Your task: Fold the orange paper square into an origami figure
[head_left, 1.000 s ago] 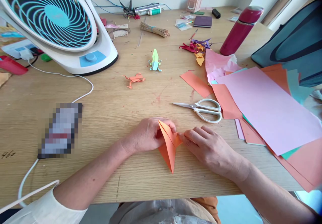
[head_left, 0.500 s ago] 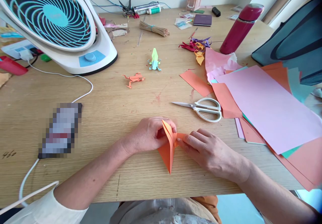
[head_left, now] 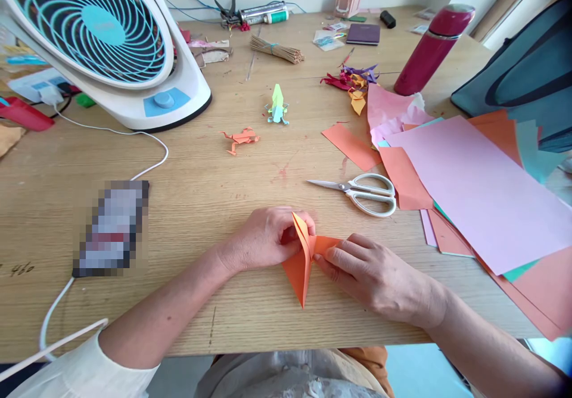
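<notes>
Head view: L forearm slants up from lower L, bare below a white sleeve (head_left: 120,362), wrist abt straight; L hand (head_left: 268,237) is back-up nr the table edge, fingers curled & gripping the L side of the orange folded paper (head_left: 297,273), partly hidden behind it. R forearm angles in from lower R, bare; R hand (head_left: 379,279) also back-up, knuckles bent, thumb & index pinching the paper's flap (head_left: 325,244); other fingertips not vis. Paper is betw the 2 hands, in front of the person, one pt up, one pt down twd table edge; can't tell if it touches the table (head_left: 214,195). White-handled scissors (head_left: 370,195) lie beyond R hand, apart from it, blades to L. Farther off: orange paper figure (head_left: 242,137) & green-blue paper figure (head_left: 277,106); coloured sheets (head_left: 487,189) pile to the R
</notes>
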The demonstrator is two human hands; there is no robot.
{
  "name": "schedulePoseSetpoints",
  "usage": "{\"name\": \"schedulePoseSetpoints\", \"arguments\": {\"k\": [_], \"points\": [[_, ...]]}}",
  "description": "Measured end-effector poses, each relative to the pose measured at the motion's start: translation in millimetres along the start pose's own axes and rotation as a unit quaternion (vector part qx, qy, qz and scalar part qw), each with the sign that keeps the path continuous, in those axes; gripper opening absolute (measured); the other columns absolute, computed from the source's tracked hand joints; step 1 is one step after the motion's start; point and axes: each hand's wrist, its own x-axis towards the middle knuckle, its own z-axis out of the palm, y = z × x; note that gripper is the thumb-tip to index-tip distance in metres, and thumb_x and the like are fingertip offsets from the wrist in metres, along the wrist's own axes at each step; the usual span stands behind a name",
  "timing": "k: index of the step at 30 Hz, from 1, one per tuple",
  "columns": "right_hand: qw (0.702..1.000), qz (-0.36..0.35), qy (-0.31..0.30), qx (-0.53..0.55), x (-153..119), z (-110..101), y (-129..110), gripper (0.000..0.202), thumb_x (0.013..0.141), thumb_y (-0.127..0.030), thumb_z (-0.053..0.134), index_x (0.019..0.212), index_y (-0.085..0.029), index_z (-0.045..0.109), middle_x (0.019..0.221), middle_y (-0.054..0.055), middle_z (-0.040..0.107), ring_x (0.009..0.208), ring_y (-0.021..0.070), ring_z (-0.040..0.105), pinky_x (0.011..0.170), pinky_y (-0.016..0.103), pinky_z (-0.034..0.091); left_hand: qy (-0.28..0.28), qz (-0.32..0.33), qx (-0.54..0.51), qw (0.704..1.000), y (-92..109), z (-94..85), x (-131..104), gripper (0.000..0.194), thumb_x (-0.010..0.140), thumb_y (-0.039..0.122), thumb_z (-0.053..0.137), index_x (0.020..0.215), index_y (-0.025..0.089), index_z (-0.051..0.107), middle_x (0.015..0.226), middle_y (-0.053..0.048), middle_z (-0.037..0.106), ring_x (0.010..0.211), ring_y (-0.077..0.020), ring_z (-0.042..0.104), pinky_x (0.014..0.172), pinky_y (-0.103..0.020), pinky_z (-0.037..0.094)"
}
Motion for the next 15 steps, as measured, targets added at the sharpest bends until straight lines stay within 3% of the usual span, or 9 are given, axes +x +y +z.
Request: {"name": "schedulePoseSetpoints", "arguments": {"k": [15], "points": [[0.999, -0.037, 0.019, 0.030, 1.0, -0.6, -2.5, 0.023, 0.096, -0.007, 0.047, 0.086, -0.013, 0.067, 0.081, 0.005, 0.061, 0.065, 0.0163, 0.047, 0.057, 0.035, 0.035, -0.002, 0.006, 0.020, 1.000, 3.0, 0.8, -1.7, 0.021, 0.081, 0.008, 0.060, 0.095, 0.023, 0.063, 0.092, 0.004, 0.071, 0.082, -0.0141, 0.064, 0.073, -0.025, 0.042]]}}
